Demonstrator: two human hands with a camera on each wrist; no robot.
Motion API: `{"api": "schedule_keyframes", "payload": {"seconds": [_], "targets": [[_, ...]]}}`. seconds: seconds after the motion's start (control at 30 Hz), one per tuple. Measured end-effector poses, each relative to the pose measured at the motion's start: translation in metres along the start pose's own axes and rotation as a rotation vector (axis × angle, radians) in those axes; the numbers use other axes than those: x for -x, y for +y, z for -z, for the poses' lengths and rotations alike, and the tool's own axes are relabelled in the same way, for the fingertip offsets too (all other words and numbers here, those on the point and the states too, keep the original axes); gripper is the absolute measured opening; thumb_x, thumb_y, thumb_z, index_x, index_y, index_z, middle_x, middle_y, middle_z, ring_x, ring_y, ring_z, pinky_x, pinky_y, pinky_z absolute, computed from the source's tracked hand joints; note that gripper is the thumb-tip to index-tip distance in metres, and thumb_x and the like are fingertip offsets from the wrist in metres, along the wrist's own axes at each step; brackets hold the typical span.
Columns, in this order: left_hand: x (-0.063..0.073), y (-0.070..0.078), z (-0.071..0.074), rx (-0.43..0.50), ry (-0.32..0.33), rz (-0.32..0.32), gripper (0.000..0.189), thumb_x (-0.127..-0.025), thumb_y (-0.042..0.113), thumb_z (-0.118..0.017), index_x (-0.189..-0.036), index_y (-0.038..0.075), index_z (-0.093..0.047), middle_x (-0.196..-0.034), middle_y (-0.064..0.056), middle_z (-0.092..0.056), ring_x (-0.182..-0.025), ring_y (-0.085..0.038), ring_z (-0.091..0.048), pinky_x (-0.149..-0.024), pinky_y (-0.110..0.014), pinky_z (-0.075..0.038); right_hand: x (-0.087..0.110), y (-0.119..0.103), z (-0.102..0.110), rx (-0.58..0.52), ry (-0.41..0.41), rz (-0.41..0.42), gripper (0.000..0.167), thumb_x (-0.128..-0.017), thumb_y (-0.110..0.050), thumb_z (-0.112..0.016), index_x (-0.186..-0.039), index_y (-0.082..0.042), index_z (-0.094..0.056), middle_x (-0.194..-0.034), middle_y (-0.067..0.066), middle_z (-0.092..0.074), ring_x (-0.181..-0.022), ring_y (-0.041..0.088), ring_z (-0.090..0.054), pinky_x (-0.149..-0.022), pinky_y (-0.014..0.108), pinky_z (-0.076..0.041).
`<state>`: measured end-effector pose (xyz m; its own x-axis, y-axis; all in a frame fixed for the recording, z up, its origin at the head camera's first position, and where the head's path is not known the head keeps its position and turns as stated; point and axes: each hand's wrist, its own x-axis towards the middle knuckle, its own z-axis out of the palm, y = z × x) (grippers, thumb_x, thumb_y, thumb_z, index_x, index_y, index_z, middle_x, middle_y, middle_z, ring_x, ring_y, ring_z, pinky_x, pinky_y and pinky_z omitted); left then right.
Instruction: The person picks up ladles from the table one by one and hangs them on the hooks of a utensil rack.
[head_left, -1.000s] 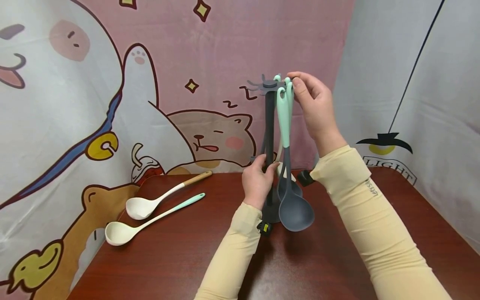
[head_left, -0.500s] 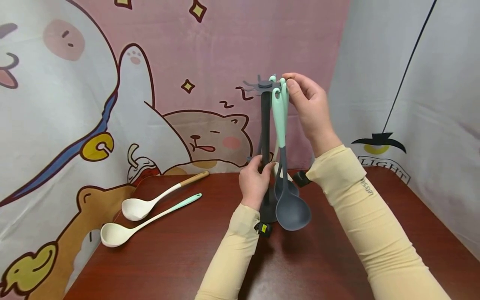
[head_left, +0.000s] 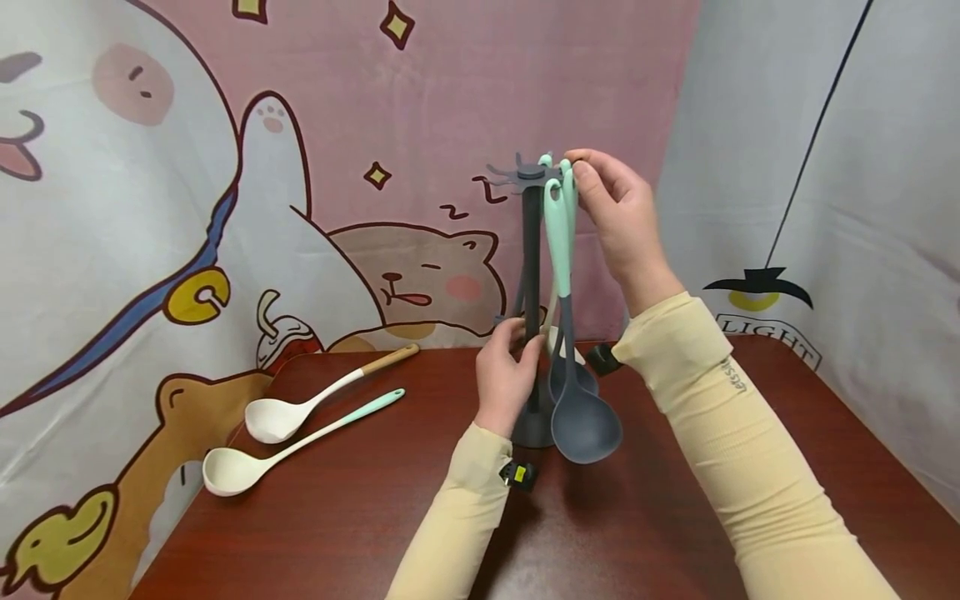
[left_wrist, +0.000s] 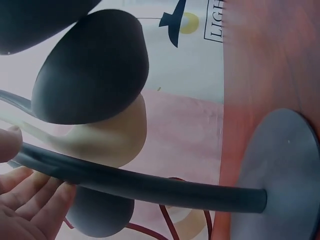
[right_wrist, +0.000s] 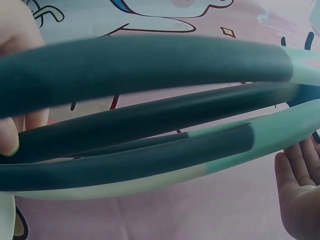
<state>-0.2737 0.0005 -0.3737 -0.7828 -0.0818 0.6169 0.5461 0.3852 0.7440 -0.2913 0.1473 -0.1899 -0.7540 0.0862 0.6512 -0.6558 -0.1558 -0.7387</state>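
A dark grey rotating utensil stand (head_left: 532,242) rises from its round base (left_wrist: 280,175). My left hand (head_left: 505,375) has its thumb and fingers round the pole, low down. Mint-handled ladles hang from the right-side hooks, the nearest dark grey ladle (head_left: 587,427) in front. A cream utensil head (left_wrist: 112,135) hangs behind, beside another dark one (left_wrist: 102,212). At hook height my right hand (head_left: 622,208) pinches the top of a mint-green handle at the right; its fingertips are partly hidden. In the right wrist view, grey shafts (right_wrist: 150,65) cross in front of the fingers.
On the left of the brown table (head_left: 360,533) lie a white ladle (head_left: 277,419) with a wooden handle and a cream ladle (head_left: 232,472) with a mint-green one. A cartoon-printed cloth (head_left: 450,100) stands behind the table.
My left hand has shifted slightly down and left at the pole. My right hand stays at the handle tops, and the hanging ladles keep their places. The head view has turned a little.
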Motion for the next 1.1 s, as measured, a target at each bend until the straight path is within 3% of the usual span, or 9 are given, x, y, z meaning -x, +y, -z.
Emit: {"api": "schedule_keyframes", "payload": {"seconds": [0.23, 0.43, 0.67, 0.93, 1.1], "targets": [[0.01, -0.003, 0.014, -0.041, -0.029, -0.033, 0.04, -0.093, 0.021, -0.072, -0.126, 0.003, -0.059, -0.114, -0.009, -0.068, -0.101, -0.021, -0.067, -0.085, -0.037, -0.053, 0.0, 0.0, -0.001, 0.001, -0.001, 0.008, 0.026, -0.098, -0.017, -0.062, -0.118, -0.001, -0.067, -0.106, 0.008, -0.065, -0.102, 0.019, -0.062, -0.1, 0.034, -0.045], [0.016, -0.013, 0.028, -0.155, -0.063, -0.049, 0.05, -0.092, 0.029, -0.072, -0.132, 0.003, -0.056, -0.124, -0.011, -0.064, -0.115, -0.028, -0.059, -0.096, -0.046, -0.047, 0.0, 0.001, -0.002, -0.005, -0.003, 0.014, 0.025, -0.098, -0.016, -0.062, -0.118, -0.001, -0.067, -0.106, 0.009, -0.065, -0.102, 0.019, -0.062, -0.099, 0.034, -0.045], [0.024, -0.028, 0.04, -0.233, -0.093, -0.054, 0.067, -0.09, 0.041, -0.071, -0.143, 0.006, -0.048, -0.148, -0.014, -0.045, -0.135, -0.034, -0.04, -0.106, -0.054, -0.035, 0.0, 0.001, 0.0, 0.009, 0.005, 0.017, 0.027, -0.098, -0.016, -0.062, -0.119, 0.001, -0.066, -0.106, 0.008, -0.066, -0.101, 0.018, -0.062, -0.1, 0.033, -0.045], [0.031, -0.042, 0.049, -0.291, -0.142, -0.063, 0.079, -0.091, 0.049, -0.066, -0.153, 0.011, -0.034, -0.156, -0.01, -0.035, -0.14, -0.032, -0.034, -0.109, -0.055, -0.03, 0.0, 0.002, 0.001, 0.026, -0.002, 0.024, 0.026, -0.099, -0.016, -0.061, -0.119, -0.001, -0.067, -0.107, 0.008, -0.066, -0.102, 0.018, -0.062, -0.1, 0.034, -0.045], [0.033, -0.048, 0.055, -0.346, -0.203, -0.057, 0.085, -0.092, 0.058, -0.058, -0.157, 0.014, -0.025, -0.161, -0.011, -0.025, -0.146, -0.03, -0.024, -0.113, -0.06, -0.019, -0.001, 0.003, 0.001, 0.023, -0.006, 0.034, 0.025, -0.099, -0.016, -0.061, -0.118, -0.002, -0.068, -0.106, 0.008, -0.066, -0.101, 0.018, -0.062, -0.1, 0.034, -0.045]]}}
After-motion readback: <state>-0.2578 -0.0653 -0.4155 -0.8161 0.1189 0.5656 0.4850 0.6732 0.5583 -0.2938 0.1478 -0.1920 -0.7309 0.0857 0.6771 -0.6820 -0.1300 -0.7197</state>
